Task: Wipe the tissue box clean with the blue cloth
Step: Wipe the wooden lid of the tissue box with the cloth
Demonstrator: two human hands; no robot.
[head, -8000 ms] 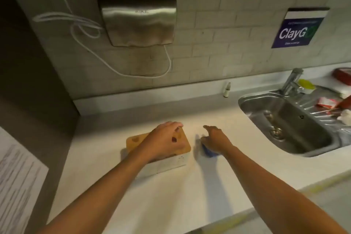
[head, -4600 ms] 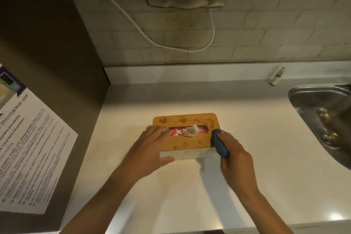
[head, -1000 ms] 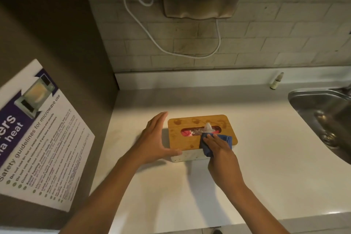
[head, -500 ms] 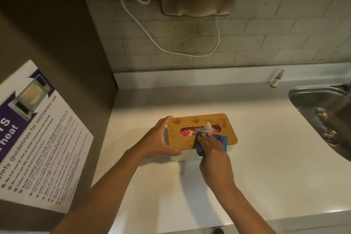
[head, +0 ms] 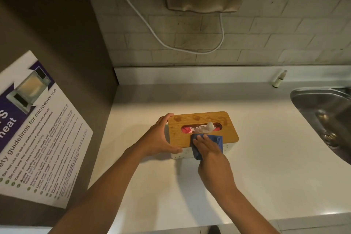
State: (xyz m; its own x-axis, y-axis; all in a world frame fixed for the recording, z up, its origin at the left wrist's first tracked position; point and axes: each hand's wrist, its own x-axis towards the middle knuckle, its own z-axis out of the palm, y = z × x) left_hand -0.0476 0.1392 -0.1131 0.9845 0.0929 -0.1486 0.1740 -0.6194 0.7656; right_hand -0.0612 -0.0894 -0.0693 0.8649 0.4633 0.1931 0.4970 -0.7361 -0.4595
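- Head view: a rectangular tissue box with a wooden lid and white speckled sides point(head: 201, 129) sits on the pale bench point(head: 266, 167), left of the steel sink point(head: 321, 104).
- The left hand point(head: 159, 138) braces the box's left end, thumb on the near corner, fingers curled round the far edge of the lid.
- The right hand point(head: 210, 150) presses a folded blue cloth point(head: 216, 139) flat on the lid's near edge, just below the oval slot where a white tissue point(head: 205, 128) pokes out; its fingers lie straight and together on the cloth.
- Against half a second ago, the cloth and right hand sit slightly further left along the near edge; the left hand's grip looks unchanged.
- A small bottle point(head: 278, 79) stands by the back wall.
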